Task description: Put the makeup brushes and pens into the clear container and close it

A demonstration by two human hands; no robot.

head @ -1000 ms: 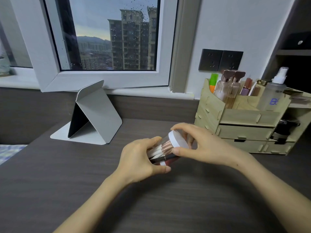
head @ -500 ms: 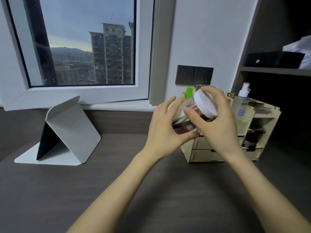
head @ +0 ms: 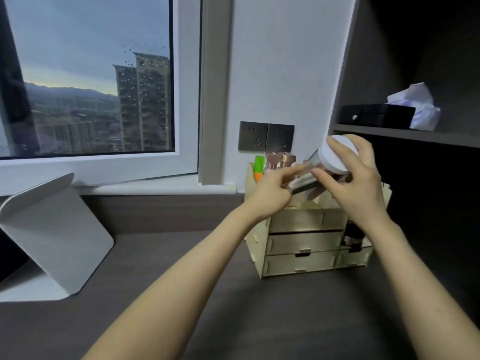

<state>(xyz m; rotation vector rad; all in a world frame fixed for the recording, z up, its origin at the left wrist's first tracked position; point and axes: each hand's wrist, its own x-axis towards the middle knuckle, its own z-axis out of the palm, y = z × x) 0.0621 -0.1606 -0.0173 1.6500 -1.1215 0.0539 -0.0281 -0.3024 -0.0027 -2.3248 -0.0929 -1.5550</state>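
Note:
The clear container is held tilted in the air above the wooden organizer, its white lid on the upper right end. Dark and pale brush handles show blurred through its wall. My right hand wraps the lid end, fingers over the white cap. My left hand touches the lower end of the container with thumb and forefinger, the other fingers loose.
The organizer holds bottles with copper caps and a green and orange tube. A folded white stand sits at the left on the dark desk. A shelf at the right carries a black box.
Both hands have lifted the closed container up from the desk and to the right, over the organizer. My view has swung right and upward.

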